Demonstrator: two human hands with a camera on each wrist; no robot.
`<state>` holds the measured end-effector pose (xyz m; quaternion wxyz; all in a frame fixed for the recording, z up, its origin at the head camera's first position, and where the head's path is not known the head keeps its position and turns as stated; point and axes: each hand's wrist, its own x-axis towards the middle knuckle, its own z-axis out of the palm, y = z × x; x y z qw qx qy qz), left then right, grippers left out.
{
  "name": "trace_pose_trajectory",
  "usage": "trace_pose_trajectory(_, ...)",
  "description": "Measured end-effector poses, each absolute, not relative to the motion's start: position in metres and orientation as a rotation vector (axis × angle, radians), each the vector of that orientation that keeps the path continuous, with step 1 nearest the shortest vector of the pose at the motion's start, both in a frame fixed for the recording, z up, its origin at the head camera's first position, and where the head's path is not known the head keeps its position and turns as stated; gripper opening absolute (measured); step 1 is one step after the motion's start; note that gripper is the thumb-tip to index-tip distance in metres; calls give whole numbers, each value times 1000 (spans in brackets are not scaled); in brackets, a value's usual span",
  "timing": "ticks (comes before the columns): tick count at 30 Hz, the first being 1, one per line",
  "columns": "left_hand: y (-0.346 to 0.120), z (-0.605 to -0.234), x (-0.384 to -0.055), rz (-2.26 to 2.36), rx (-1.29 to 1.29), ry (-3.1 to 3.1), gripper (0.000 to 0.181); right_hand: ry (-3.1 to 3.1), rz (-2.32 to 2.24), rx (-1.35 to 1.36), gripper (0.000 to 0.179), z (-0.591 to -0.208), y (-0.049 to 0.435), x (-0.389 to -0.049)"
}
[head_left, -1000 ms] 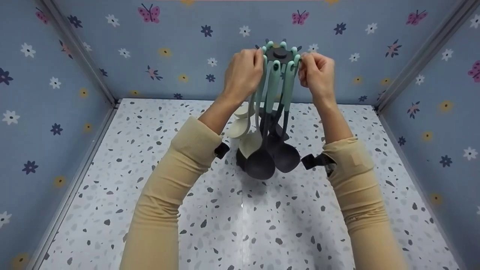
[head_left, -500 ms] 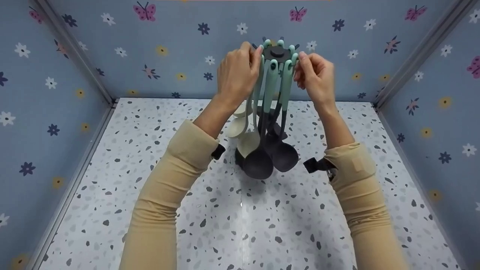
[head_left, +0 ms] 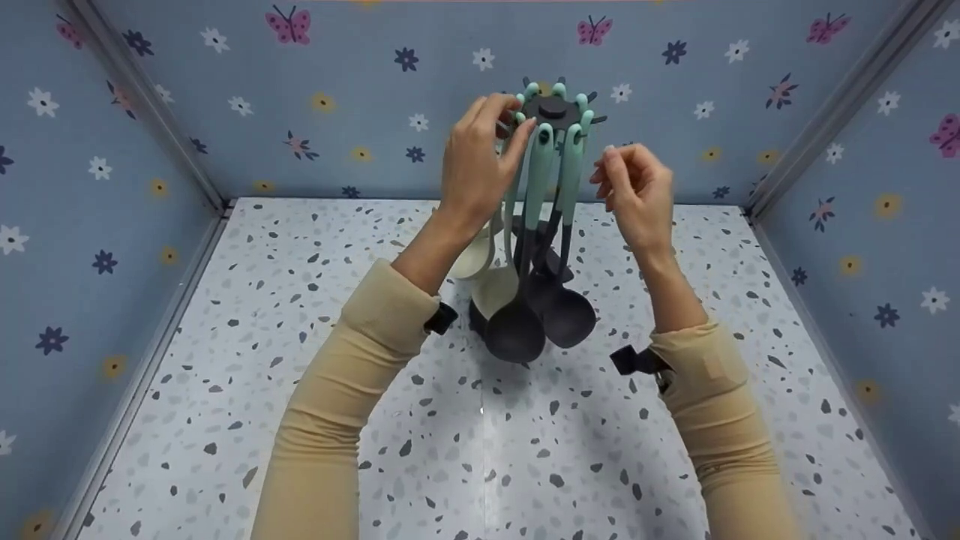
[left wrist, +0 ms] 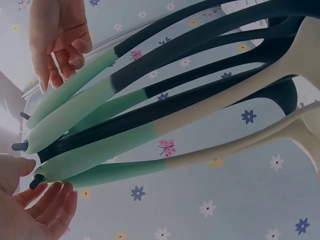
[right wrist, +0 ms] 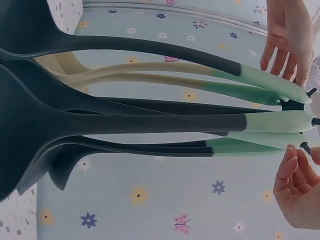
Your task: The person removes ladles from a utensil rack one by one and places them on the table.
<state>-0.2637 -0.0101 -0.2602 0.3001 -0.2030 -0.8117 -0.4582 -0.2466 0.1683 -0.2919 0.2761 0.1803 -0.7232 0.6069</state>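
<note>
A dark utensil stand [head_left: 553, 110] with a knob on top carries several kitchen utensils hung from its prongs by mint-green handles. A dark ladle [head_left: 515, 334] hangs in front, beside another dark ladle [head_left: 570, 319]. Cream-coloured spoon heads [head_left: 495, 291] are on the left. My left hand [head_left: 480, 161] is at the stand's left side, thumb and fingers parted around a handle end; the left wrist view shows a gap between thumb and fingers. To the right, apart from the handles, my right hand [head_left: 637, 187] hangs loosely curled and holds nothing.
The stand is on a white speckled tabletop [head_left: 480, 450]. Blue patterned panels [head_left: 360, 90] enclose the back and both sides. Each wrist wears a black strap-on camera [head_left: 441, 319].
My right hand has come off a handle end at the stand's right and dropped lower. My left fingers have parted, with the thumb lower. The utensils hang as before.
</note>
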Motion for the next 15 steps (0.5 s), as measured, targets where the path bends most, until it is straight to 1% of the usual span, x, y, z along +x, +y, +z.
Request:
trace_pose_trajectory(4,-8,-267,-267,-1313,-599,-2044,21,-1993,1519,486,16,-317,176,-246)
trace_pose_trajectory(8,-8,-268,-267,-1366,-610,-2013,21,-2025,1407,503,17,-333,176,-241)
trace_pose_trajectory(15,-9,-269,-268,-1423,-609,-1984,21,-2116,1298,486,11,-336,165,-216)
